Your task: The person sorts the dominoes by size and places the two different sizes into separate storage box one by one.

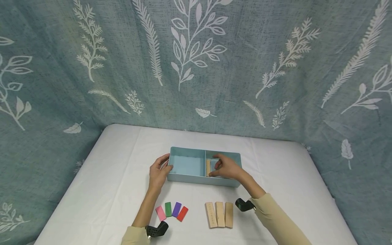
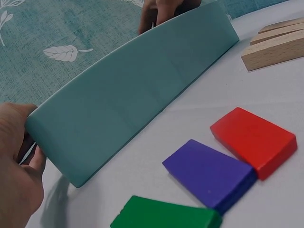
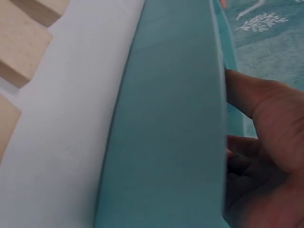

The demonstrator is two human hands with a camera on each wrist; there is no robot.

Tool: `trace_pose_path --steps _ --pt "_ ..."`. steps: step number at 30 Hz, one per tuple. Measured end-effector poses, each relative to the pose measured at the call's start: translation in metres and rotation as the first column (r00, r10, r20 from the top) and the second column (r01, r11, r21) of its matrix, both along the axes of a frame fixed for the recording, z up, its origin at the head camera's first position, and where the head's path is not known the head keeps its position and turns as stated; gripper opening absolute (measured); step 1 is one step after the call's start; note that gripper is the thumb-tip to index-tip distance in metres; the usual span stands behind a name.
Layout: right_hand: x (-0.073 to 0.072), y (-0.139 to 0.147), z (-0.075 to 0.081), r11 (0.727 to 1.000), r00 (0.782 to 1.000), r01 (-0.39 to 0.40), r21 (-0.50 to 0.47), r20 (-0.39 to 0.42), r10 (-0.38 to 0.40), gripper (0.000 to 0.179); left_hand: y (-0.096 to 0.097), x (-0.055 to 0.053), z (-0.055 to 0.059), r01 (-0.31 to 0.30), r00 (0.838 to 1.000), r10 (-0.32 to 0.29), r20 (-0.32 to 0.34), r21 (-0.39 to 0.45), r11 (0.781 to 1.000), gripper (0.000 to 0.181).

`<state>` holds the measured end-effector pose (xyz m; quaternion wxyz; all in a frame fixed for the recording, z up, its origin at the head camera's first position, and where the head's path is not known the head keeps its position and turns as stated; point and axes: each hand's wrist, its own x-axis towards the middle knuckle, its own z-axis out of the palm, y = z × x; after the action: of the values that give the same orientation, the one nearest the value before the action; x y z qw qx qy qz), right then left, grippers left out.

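A pale blue box (image 1: 187, 178) with a divider stands on the white table. My left hand (image 1: 158, 173) grips its left end, thumb on the near side of the rim. My right hand (image 1: 228, 166) reaches into the right compartment. There a wooden block (image 1: 208, 167) lies along the divider. The thumb tip is right at the block's near end, while the forefinger is spread away towards the far wall, a little right of the block. In the right wrist view the box wall (image 3: 164, 114) hides the fingertips.
Several small coloured blocks, pink, green (image 2: 164, 213), purple (image 2: 209, 173) and red (image 2: 254, 140), lie in front of the box at left. Three wooden blocks (image 1: 219, 214) lie side by side at right. A leaf-patterned curtain (image 1: 202, 95) hangs behind the table (image 1: 122, 190).
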<state>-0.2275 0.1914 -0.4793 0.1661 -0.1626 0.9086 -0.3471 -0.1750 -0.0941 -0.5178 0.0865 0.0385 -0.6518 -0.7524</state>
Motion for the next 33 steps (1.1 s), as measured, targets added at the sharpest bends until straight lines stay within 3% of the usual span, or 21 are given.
trace_pose_path --steps 7,15,23,33 --pt "0.009 0.011 0.018 0.999 1.0 -0.008 -0.048 -0.015 0.008 0.082 0.0 0.001 0.0 0.004 1.0 -0.004 0.002 -0.008 1.0 0.048" --pt "0.023 0.026 0.034 0.999 0.987 -0.033 -0.04 -0.159 0.026 0.076 0.0 0.001 0.0 0.0 1.0 -0.001 -0.009 -0.015 1.0 0.047" --pt "0.05 0.038 0.05 0.998 0.974 -0.031 -0.045 -0.226 0.02 0.072 0.0 0.002 0.001 -0.002 1.0 0.002 0.0 -0.017 1.0 0.047" --pt "0.089 0.056 0.055 0.999 0.966 -0.045 -0.02 -0.256 0.039 0.059 0.002 0.002 0.001 -0.017 1.0 0.017 -0.004 -0.036 0.999 0.047"
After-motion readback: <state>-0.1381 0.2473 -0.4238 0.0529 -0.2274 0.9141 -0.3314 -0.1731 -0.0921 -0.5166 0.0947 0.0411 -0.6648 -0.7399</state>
